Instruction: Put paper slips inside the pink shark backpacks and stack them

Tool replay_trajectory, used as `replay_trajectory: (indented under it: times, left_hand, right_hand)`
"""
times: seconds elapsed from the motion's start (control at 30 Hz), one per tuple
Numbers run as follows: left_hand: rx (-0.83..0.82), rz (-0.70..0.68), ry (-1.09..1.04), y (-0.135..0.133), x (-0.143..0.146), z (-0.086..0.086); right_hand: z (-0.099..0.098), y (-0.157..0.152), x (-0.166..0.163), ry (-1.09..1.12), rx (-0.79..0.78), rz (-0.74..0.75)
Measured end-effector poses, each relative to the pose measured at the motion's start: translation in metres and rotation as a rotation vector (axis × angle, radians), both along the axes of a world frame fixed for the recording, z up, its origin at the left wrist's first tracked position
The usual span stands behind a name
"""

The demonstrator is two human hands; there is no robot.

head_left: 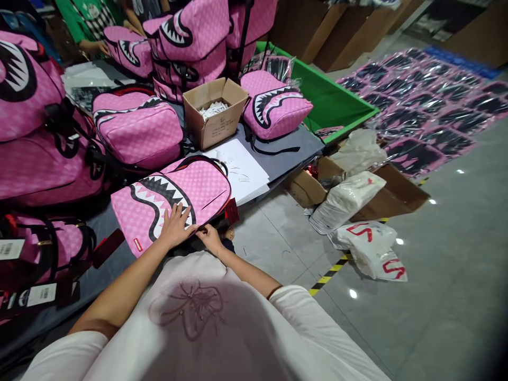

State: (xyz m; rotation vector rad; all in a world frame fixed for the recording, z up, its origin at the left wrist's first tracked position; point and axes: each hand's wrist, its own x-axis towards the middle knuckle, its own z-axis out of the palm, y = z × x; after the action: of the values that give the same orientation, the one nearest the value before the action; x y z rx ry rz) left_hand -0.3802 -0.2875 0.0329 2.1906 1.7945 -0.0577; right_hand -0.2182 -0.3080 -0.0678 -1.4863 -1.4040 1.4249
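Note:
A pink checkered backpack (212,182) with a black-and-white shark-mouth print lies front side up on the table in front of me. My left hand (174,226) rests flat on the print, fingers spread. At the bag's near side edge, my right hand (209,238) has its fingers bent and closed around the edge; whether a zipper pull is in them is hidden. A dark red tag (232,211) hangs beside the bag's top end. White sheets of paper (248,172) lie just beyond the bag, with small scraps on them.
A cardboard box (218,129) of small white packets stands behind the paper. More pink backpacks (138,132) crowd the left and back. Past the table's edge are a green bin (337,106), white plastic bags (367,248) and rows of wrapped bags (420,106). A co-worker in green (85,24) stands opposite.

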Motion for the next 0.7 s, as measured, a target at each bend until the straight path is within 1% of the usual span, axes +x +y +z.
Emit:
replay_trajectory:
  times: [0.03, 0.1, 0.17, 0.23, 0.27, 0.33, 0.4, 0.43, 0.47, 0.5, 0.57, 0.6, 0.67, 0.7]
  left_hand:
    - [0.006, -0.005, 0.001, 0.000, -0.002, -0.002]
    - [0.022, -0.010, -0.006, -0.001, -0.004, -0.007]
    - [0.046, -0.008, -0.013, -0.002, -0.005, -0.011]
    - [0.065, 0.005, -0.017, -0.003, -0.004, -0.016]
    - [0.074, 0.014, -0.020, -0.003, -0.003, -0.018]
    - [0.089, 0.024, -0.029, -0.006, -0.003, -0.021]
    - [0.107, 0.017, -0.048, -0.010, -0.006, -0.022]
    - [0.116, 0.010, -0.062, -0.013, -0.010, -0.021]
    - [0.128, 0.005, -0.080, -0.017, -0.013, -0.019]
    - [0.149, 0.002, -0.103, -0.022, -0.015, -0.016]
    - [0.234, -0.002, -0.164, -0.033, -0.013, -0.002]
    - [0.304, -0.001, -0.202, -0.038, -0.007, 0.008]
    - [0.468, 0.022, -0.286, -0.046, 0.012, 0.036]
    - [0.552, 0.057, -0.327, -0.047, 0.024, 0.053]
  right_hand:
    - [0.001, -0.001, 0.001, -0.018, 0.023, 0.008]
    - [0.005, 0.000, 0.013, -0.110, 0.108, 0.064]
    - [0.010, 0.007, 0.035, -0.302, 0.241, 0.141]
    - [0.021, 0.027, 0.064, -0.551, 0.342, 0.162]
    - [0.028, 0.042, 0.078, -0.664, 0.362, 0.137]
    - [0.049, 0.079, 0.102, -0.844, 0.334, 0.037]
    - [0.075, 0.116, 0.114, -0.948, 0.308, -0.050]
    - [0.090, 0.132, 0.116, -0.982, 0.318, -0.069]
    - [0.106, 0.143, 0.115, -0.992, 0.354, -0.069]
    - [0.122, 0.151, 0.112, -0.973, 0.426, -0.056]
    - [0.157, 0.154, 0.103, -0.891, 0.649, -0.029]
    - [0.176, 0.150, 0.096, -0.827, 0.790, -0.026]
    - [0.218, 0.132, 0.081, -0.675, 1.064, -0.013]
    - [0.240, 0.119, 0.071, -0.602, 1.171, 0.011]
